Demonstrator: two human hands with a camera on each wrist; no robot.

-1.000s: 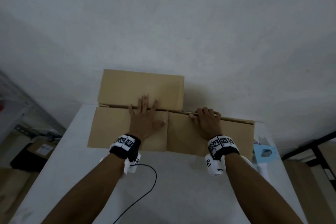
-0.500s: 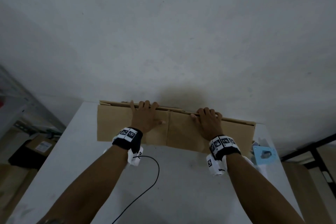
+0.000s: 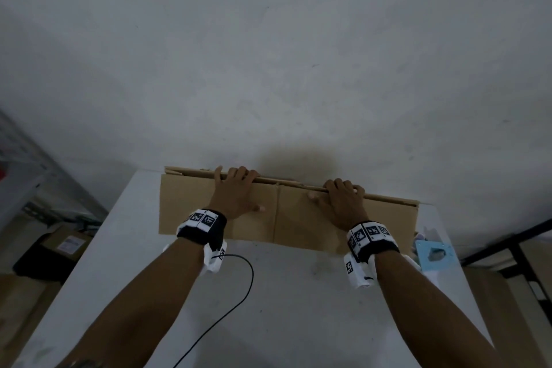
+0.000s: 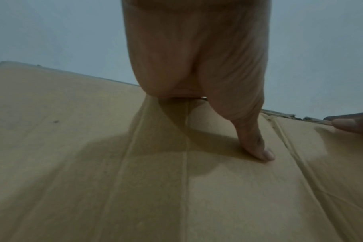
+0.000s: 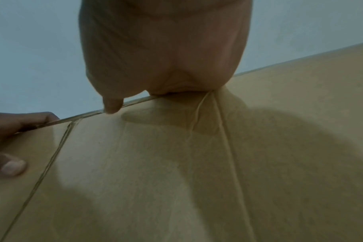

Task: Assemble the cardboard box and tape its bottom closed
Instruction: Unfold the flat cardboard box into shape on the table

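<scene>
Here, view by view.

Head view, box: the flattened cardboard box [image 3: 286, 215] lies on the white bench [image 3: 268, 293], its far edge against the wall [image 3: 268, 54], likely so the wall braces it while the flaps are worked.
Head view, left hand: the left hand [image 3: 236, 194] lies palm down on the left panel, its fingers [image 3: 239, 173] curled over the far edge and gripping it, thumb spread on the face.
Head view, right hand: the right hand [image 3: 340, 203] does the same on the right panel, fingers hooked over the far edge, thumb on the face near the centre crease.
Head view, purpose: the paired hold looks meant to pull the top layer up and open the flat blank into a tube; that is a judgement.
Head view, nearby: a black cable [image 3: 239, 293] trails from the left wrist, and a light blue object [image 3: 434, 254] sits at the bench's right edge, partly cut off by the box and forearm; what it is cannot be told.
Left wrist view: the palm fills the top, the thumb [image 4: 259, 147] presses flat on the cardboard beside the crease, and the fingertips are hidden beyond the edge.
Right wrist view: the palm [image 5: 166, 49] hangs over the far edge, one fingertip showing at the rim, the rest concealed behind it; the other hand's thumb shows at the left.
Hidden: no tape is in sight, and the box's far flaps are out of view.
</scene>
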